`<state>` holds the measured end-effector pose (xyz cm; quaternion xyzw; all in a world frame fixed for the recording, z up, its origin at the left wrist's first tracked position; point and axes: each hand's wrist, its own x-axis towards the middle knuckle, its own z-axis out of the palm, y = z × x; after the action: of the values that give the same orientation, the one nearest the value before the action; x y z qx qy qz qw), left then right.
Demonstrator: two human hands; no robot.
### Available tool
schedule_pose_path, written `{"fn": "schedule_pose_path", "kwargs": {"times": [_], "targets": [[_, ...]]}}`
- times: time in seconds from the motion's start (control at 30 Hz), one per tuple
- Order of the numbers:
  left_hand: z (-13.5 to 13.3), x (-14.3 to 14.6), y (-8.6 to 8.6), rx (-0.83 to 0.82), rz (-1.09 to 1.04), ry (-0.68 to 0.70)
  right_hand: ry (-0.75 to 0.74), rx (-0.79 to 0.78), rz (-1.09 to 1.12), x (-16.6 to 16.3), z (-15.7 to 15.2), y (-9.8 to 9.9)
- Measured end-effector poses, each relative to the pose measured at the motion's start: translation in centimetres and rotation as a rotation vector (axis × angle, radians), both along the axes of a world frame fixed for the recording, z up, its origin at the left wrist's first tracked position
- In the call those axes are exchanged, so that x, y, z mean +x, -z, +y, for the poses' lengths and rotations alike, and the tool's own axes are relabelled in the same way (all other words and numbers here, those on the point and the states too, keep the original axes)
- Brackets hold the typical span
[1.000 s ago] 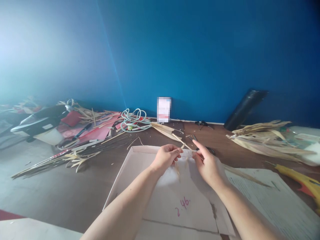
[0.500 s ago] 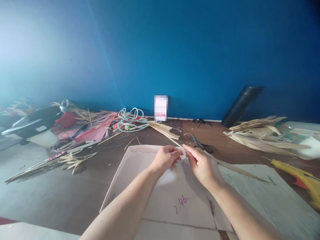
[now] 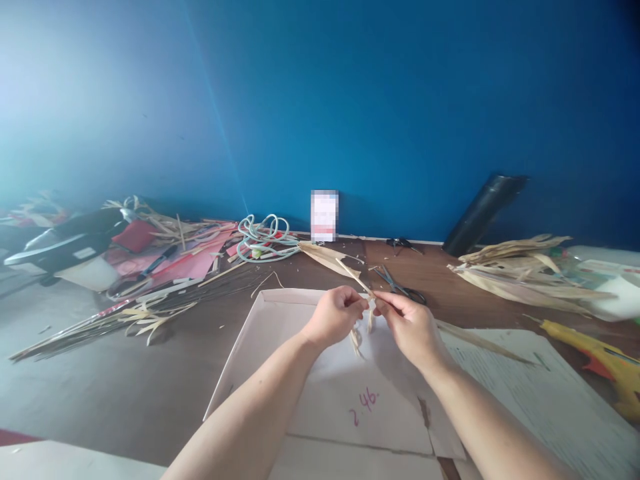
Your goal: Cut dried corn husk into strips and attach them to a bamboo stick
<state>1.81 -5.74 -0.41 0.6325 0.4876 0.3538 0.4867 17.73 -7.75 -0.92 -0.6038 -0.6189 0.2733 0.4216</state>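
Over the white cardboard sheet (image 3: 350, 393), which has "2.46" written on it, both hands are close together with fingers pinched. My right hand (image 3: 413, 327) grips a thin pale stick (image 3: 354, 275) that slants up and left. My left hand (image 3: 334, 315) pinches at the stick's lower end on what looks like a strip of dried husk; its fingers partly hide it. Frayed husk ends (image 3: 355, 341) dangle below the fingertips. Just beyond the hands lie a wide piece of dried husk (image 3: 323, 257) and dark-handled scissors (image 3: 395, 283).
A coiled pale cable (image 3: 265, 240), pink paper (image 3: 200, 257) and bundled thin sticks (image 3: 90, 327) clutter the left. On the right are dried husks (image 3: 520, 280), a black roll (image 3: 483, 213), a printed sheet (image 3: 540, 387) and a yellow glue gun (image 3: 595, 353). A phone-like blurred screen (image 3: 325, 217) leans on the wall.
The stick now points more steeply and its end stands clear of the husk piece behind. My right hand has shifted slightly right and down; frayed ends show more clearly below the fingers.
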Motion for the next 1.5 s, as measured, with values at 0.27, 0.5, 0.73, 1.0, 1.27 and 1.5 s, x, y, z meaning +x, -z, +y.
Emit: {"fn": "schedule_pose_path", "kwargs": {"times": [0.27, 0.5, 0.73, 1.0, 1.27, 1.5], "targets": [[0.5, -1.4, -0.6, 0.03, 0.149, -0.043, 0.253, 0.031, 0.027, 2.1, 1.2, 0.9], [0.3, -1.2, 0.2, 0.272, 0.493, -0.05, 0.117, 0.137, -0.01, 0.5, 0.6, 0.6], [0.1, -1.2, 0.4, 0.343, 0.597, -0.002, 0.106, 0.123, -0.013, 1.4, 0.4, 0.5], [-0.5, -1.0, -0.2, 0.464, 0.73, -0.154, 0.103, 0.136, 0.01, 1.1, 0.2, 0.3], [-1.7, 0.6, -0.5, 0.606, 0.854, 0.22, 0.097, 0.099, 0.002, 1.1, 0.0, 0.0], [-2.3, 1.2, -0.7, 0.638, 0.981, 0.264, 0.098, 0.105, 0.015, 1.1, 0.0, 0.0]]}}
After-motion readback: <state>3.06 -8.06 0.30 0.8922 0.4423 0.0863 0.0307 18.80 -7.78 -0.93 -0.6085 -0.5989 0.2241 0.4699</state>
